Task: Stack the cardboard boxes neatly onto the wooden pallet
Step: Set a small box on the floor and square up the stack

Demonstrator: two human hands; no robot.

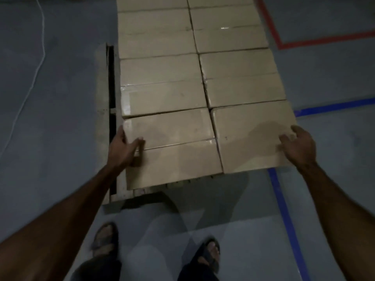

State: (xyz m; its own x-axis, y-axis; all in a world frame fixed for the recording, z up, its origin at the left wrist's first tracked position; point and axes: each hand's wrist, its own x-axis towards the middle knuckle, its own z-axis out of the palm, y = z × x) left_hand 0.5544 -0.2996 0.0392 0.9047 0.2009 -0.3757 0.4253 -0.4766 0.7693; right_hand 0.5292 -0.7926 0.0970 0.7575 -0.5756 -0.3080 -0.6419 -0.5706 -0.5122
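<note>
Several tan cardboard boxes lie in two columns on a wooden pallet, whose slats show along the left side and under the near edge. My left hand grips the left edge of the near-left box, thumb on top and fingers down its side. My right hand rests with spread fingers on the right edge of the near-right box. The two near boxes sit side by side, touching. The image is dim and slightly blurred.
The floor is grey concrete. Blue tape runs along it at the right, red tape marks a corner at the upper right, and a white cord trails at the left. My sandalled feet stand just before the pallet.
</note>
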